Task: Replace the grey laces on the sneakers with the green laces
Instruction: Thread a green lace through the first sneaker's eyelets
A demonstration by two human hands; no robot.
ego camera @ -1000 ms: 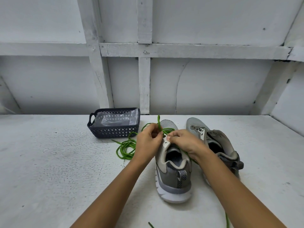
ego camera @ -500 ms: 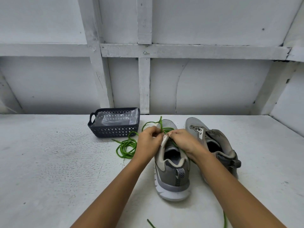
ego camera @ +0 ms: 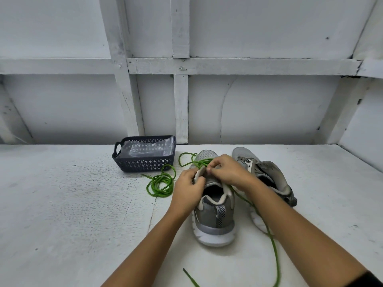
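Sneakers (ego camera: 215, 220), both grey, stand on the white worktop (ego camera: 62, 204) with heels toward the camera and toes toward 12 o'clock. The near sneaker (ego camera: 213, 224) is upright at the centre of the view; the far sneaker (ego camera: 269, 175) sits just beside it at its 2 o'clock, mouth gaping. A dark basket (ego camera: 143, 164) rests at 10 o'clock from the near sneaker, close to the wall, with a clear plastic bag (ego camera: 145, 149) inside. Both hands meet over the near sneaker's throat. The left hand (ego camera: 188, 191) comes in from 7 o'clock, fingers curled, and pinches the pale eyelet flap between thumb and fingers. The right hand (ego camera: 228, 172) comes in from 4 o'clock, fingers bent, its fingertips pinching the lace (ego camera: 161, 183) right at that flap, touching the left thumb. The green lace lies in a loose coil at 9 o'clock from the sneaker's toe, between basket and left hand, then crosses the toe to the fingertips. One strand passes under the right wrist and trails toward 5 o'clock off the bottom edge; a loose end lies at 6 o'clock.
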